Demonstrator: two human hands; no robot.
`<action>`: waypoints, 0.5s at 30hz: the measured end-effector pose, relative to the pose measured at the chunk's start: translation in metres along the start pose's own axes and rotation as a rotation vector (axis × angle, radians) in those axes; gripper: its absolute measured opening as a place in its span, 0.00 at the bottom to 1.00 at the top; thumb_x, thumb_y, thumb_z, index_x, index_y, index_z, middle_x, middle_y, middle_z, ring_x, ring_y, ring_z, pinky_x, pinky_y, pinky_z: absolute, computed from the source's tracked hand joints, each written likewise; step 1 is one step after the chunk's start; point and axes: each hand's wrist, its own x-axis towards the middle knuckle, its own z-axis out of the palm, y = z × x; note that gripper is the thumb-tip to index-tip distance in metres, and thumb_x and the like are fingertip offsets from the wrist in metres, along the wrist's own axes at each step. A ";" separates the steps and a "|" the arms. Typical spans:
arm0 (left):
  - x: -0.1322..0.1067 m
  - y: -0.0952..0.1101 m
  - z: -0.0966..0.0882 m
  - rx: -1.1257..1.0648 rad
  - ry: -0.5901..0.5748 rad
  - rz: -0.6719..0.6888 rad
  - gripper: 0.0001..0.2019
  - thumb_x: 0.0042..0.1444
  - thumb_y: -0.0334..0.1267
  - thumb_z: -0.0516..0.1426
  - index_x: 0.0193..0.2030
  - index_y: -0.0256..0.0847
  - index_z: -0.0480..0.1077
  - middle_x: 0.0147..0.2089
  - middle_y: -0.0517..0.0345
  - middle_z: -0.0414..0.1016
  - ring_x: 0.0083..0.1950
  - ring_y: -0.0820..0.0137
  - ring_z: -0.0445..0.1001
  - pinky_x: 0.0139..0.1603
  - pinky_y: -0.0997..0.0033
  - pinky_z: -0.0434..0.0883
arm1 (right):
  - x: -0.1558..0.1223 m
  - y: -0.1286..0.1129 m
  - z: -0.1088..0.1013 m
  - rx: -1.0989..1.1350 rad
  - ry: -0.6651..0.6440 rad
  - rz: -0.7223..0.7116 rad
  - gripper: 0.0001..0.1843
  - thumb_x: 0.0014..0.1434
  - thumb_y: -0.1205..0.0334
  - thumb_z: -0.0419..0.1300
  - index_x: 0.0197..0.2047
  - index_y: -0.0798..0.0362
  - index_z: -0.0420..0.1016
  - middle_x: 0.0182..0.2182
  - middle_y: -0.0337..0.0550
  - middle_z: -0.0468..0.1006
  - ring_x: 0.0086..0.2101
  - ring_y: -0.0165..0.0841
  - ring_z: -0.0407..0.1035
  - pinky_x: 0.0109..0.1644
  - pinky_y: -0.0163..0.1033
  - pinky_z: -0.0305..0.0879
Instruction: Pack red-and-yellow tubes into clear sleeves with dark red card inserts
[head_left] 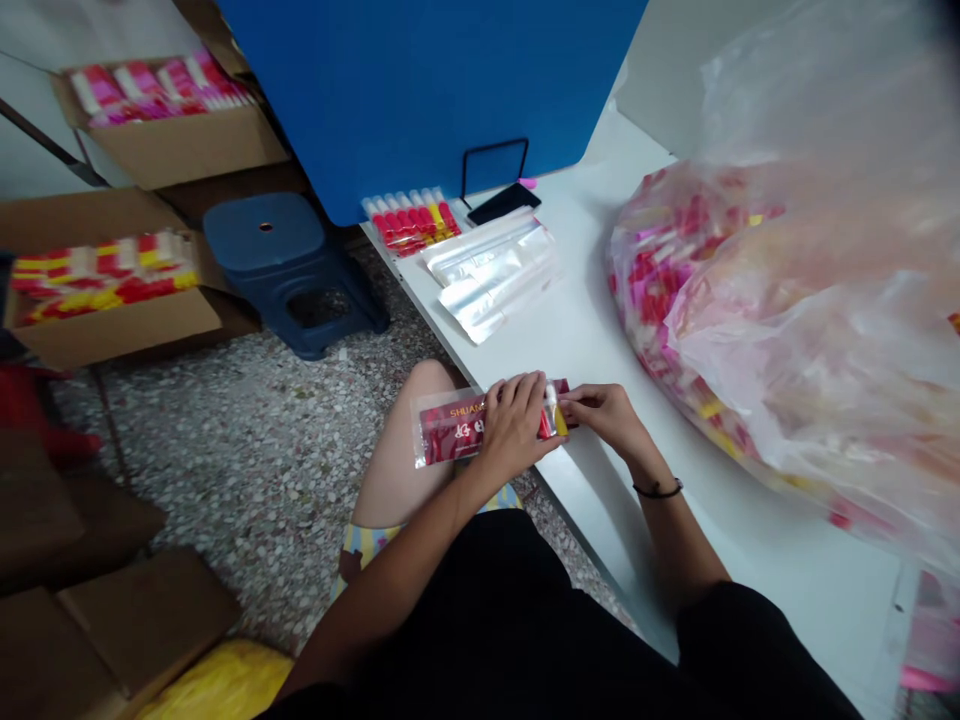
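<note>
Since the work is being done from a seat at the corner of a white surface point(600, 200), the room is arranged around that reach. A blue partition point(420, 90) stands behind the surface, and a speckled terrazzo floor point(255, 520) is seen below it, where a dark blue plastic stool point(277, 265) has been placed. Two open cardboard boxes point(172, 150) filled with pink, red and yellow packets are set to the left, probably so that they can be reached from the seat. On the surface, a large clear plastic bag point(750, 320) packed with similar items is heaped to the right (its top is slumped and blurred). Silver-backed pouches point(487, 275) are laid flat nearer the middle, beyond them a row of red-and-yellow tubes point(411, 222), and a black phone point(504, 203) is propped against a wire stand.

A red printed packet point(461, 428) is held just above the person's bare thigh point(405, 455), off the surface and beside its edge. It is gripped from both ends: the fingers point(517, 405) of the left hand point(514, 428) are closed over its middle, while the right hand point(600, 415) pinches its far end, seemingly to keep it taut.
</note>
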 end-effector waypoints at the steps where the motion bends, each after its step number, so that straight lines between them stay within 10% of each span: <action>1: 0.000 0.000 0.000 0.006 -0.005 -0.002 0.40 0.54 0.56 0.57 0.67 0.34 0.51 0.66 0.44 0.59 0.65 0.55 0.56 0.66 0.52 0.50 | 0.000 0.000 0.001 0.017 -0.021 0.002 0.17 0.39 0.53 0.70 0.27 0.57 0.77 0.24 0.42 0.78 0.26 0.34 0.73 0.33 0.39 0.74; 15: 0.001 0.000 0.001 0.011 -0.026 -0.021 0.42 0.53 0.57 0.58 0.68 0.33 0.49 0.67 0.44 0.57 0.67 0.55 0.54 0.68 0.50 0.47 | 0.001 0.002 -0.011 -0.061 -0.197 0.028 0.11 0.43 0.57 0.67 0.25 0.55 0.73 0.21 0.39 0.75 0.24 0.29 0.69 0.30 0.34 0.66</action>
